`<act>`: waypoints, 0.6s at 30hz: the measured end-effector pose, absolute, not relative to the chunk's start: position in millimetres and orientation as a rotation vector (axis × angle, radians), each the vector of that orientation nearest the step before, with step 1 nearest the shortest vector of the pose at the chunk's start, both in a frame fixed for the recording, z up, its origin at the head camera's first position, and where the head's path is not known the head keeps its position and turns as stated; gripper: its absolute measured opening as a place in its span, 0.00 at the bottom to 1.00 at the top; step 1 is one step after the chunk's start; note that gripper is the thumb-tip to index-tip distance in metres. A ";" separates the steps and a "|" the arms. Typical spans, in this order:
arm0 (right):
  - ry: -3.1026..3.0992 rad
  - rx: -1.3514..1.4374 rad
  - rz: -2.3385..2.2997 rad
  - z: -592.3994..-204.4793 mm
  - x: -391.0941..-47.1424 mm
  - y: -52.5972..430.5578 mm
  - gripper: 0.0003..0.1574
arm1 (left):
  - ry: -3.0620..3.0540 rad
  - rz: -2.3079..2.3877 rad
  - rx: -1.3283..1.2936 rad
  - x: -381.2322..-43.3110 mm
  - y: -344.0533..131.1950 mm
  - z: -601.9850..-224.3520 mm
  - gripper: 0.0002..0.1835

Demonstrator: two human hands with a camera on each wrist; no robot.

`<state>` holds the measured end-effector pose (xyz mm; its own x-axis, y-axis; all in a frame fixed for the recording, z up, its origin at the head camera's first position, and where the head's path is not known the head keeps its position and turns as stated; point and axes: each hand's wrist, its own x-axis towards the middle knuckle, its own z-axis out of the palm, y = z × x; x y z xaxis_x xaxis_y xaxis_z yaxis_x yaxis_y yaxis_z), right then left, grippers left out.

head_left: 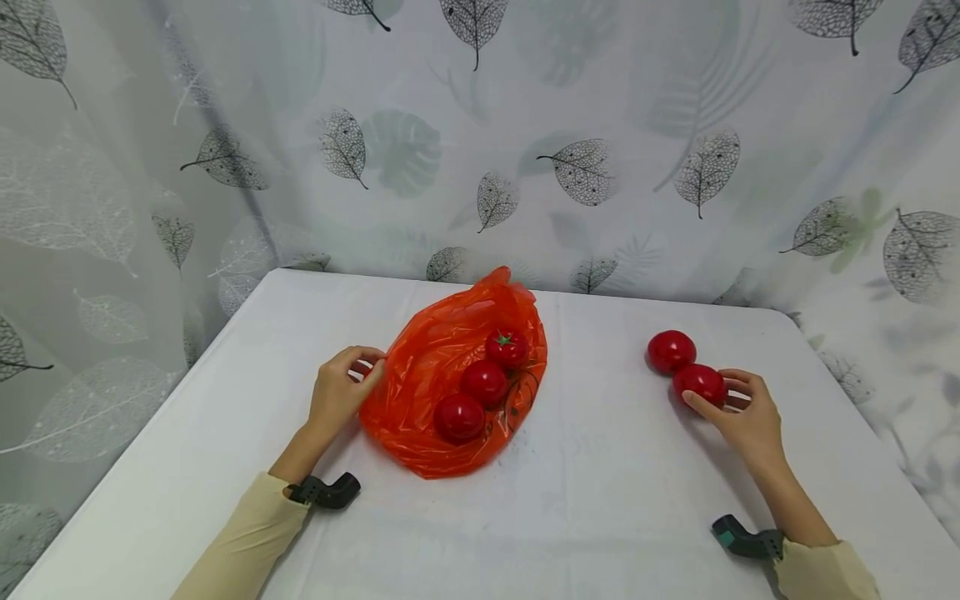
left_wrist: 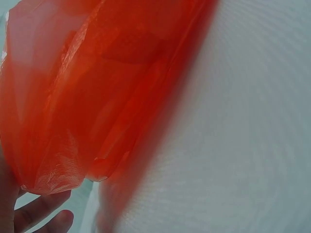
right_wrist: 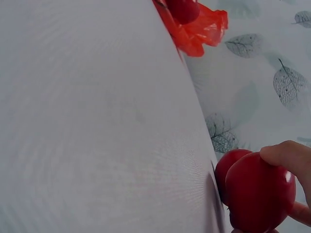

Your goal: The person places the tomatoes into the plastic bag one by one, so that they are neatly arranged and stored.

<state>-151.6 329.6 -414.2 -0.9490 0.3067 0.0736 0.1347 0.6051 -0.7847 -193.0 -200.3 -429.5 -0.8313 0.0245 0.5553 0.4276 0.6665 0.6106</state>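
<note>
An orange-red plastic bag (head_left: 420, 358) lies on the left half of the table, with three red tomatoes on it; one tomato (head_left: 507, 348) shows a green calyx. At the bag's left edge, my left hand (head_left: 341, 392) pinches the plastic between thumb and fingers. In the left wrist view, the translucent bag (left_wrist: 73, 121) hangs over my fingers (left_wrist: 41, 211). Over on the right, my right hand (head_left: 746, 412) grips a tomato (head_left: 699, 384), thumb on one side and fingers on the other. Just behind that one sits another tomato (head_left: 671, 352). The gripped tomato (right_wrist: 260, 191) overlaps it in the right wrist view.
A white cloth covers the table (head_left: 600, 500). Behind and beside it hangs a pale curtain (head_left: 525, 125) printed with leaves. Dark wrist cameras are strapped to both forearms, the left camera (head_left: 326, 492) and the right camera (head_left: 742, 537).
</note>
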 end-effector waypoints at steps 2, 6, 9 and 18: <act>-2.611 -0.362 1.264 -413.0 -151.9 329.0 0.46 | -2.369 -1.049 -0.351 -192.8 -200.3 -429.2 0.05; -2.585 -0.361 1.279 -410.4 -151.8 326.5 0.46 | -2.368 -1.046 -0.349 -192.7 -200.5 -428.9 0.05; -2.571 -0.370 1.313 -408.7 -151.1 324.1 0.46 | -2.370 -1.048 -0.347 -192.7 -200.4 -428.3 0.05; -2.552 -0.392 1.368 -403.0 -148.1 316.0 0.45 | -2.374 -1.054 -0.345 -193.1 -200.1 -427.3 0.05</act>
<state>-148.1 316.0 -403.0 -0.9404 0.3335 0.0659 0.1298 0.5313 -0.8372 -193.1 -200.1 -427.3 -0.8347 0.0223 0.5503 0.4231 0.6655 0.6149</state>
